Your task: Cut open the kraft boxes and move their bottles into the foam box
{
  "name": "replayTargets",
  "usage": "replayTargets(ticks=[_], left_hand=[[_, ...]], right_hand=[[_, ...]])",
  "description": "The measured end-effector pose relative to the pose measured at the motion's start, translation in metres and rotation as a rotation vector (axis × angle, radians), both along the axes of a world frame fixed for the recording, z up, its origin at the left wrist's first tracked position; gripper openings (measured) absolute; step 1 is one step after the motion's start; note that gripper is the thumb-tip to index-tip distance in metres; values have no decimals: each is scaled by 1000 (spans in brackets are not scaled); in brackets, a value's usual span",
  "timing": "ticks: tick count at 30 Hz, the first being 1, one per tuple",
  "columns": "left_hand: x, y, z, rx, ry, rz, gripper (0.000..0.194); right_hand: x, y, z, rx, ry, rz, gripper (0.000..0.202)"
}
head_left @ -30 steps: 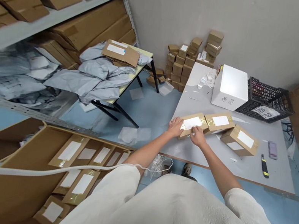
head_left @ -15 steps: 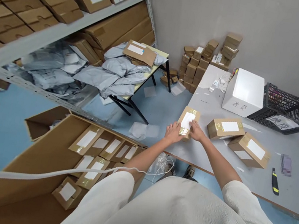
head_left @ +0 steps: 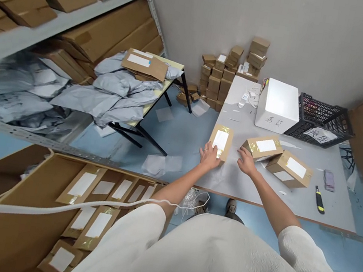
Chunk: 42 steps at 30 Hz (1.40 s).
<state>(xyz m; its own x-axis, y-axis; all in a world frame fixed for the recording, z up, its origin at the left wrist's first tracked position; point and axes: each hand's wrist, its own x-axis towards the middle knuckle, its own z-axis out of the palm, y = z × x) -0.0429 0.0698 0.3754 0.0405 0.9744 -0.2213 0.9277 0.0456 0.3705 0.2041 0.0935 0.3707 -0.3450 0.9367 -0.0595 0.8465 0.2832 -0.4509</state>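
Note:
A taped cardboard box with a white label lies on the grey table, close to its left edge. My left hand rests over its near left part, fingers spread on the label and the cardboard. To the right, my right hand is off that box, open and low over the table, its fingers apart. Just beyond the right hand sits a second labelled box, tilted in angle to the first. A third labelled box stands beside it on the right.
A utility knife lies at the table's right. Behind the boxes are a white bin and a black crate. Left of me, a large carton holds several labelled boxes. A white cable crosses in front of my left arm.
My right hand has left the first box and moved right, toward the second box. The left hand has shifted onto the label. The whole view has swung to the right.

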Motion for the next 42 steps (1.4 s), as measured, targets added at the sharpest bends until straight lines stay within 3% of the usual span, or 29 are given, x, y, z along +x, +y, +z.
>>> replayTargets(ticks=[4,8,14,18,22,29,37,42], left_hand=[[35,8,13,28,-58,-133,81],[92,21,18,18,-97,-271,77],[187,58,13,26,-150,-363,71],[223,79,5,-14,-120,-337,74],[231,79,1,-106,-36,-304,83],[227,45,10,-90,36,-265,89],[202,-2,18,-61,91,-226,82],[179,-15,19,-56,71,-219,78]], right_hand=[[49,7,3,24,-30,-82,68],[96,17,-3,17,-74,-131,65],[156,36,-15,-6,-115,-118,58],[177,47,-14,-50,-147,-51,54],[186,51,-9,-70,-148,44,54],[183,62,-14,-118,-136,150,68],[137,71,-29,-173,-51,212,90],[110,68,-27,-181,-38,235,94]])
